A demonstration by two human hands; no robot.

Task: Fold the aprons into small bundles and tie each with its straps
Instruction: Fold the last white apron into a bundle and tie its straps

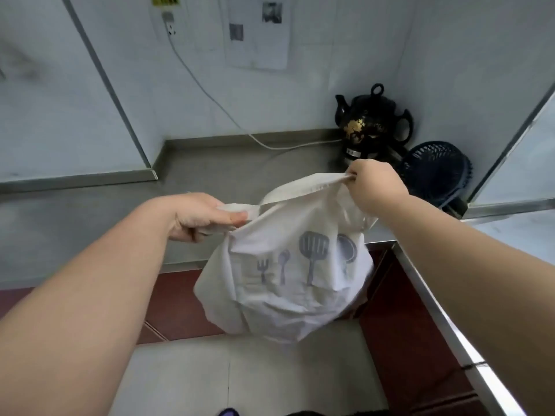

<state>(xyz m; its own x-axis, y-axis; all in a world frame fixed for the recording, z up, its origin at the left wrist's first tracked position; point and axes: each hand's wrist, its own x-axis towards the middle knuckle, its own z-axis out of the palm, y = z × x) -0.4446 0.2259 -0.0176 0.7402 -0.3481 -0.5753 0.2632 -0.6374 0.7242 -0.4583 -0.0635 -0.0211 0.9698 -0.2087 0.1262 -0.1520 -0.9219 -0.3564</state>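
Head view: apron [288, 271] hanging in the air, in front of the steel worktop [240, 172] and above the floor. Left hand [207, 217] and right hand [372, 187] apart, each clamped on the top strap [303, 187]. Risk of a drop to the floor through a slack pinch; risk of snagging the black kettle [369, 124] close behind

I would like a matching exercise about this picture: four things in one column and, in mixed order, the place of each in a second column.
Things
1. apron
2. black kettle
3. white cable
4. paper sheet

Places
A. on the wall
B. in the air, held by the left hand and the right hand
C. in the corner of the steel counter
D. from the wall socket down to the counter

Pairs: 1-B, 2-C, 3-D, 4-A
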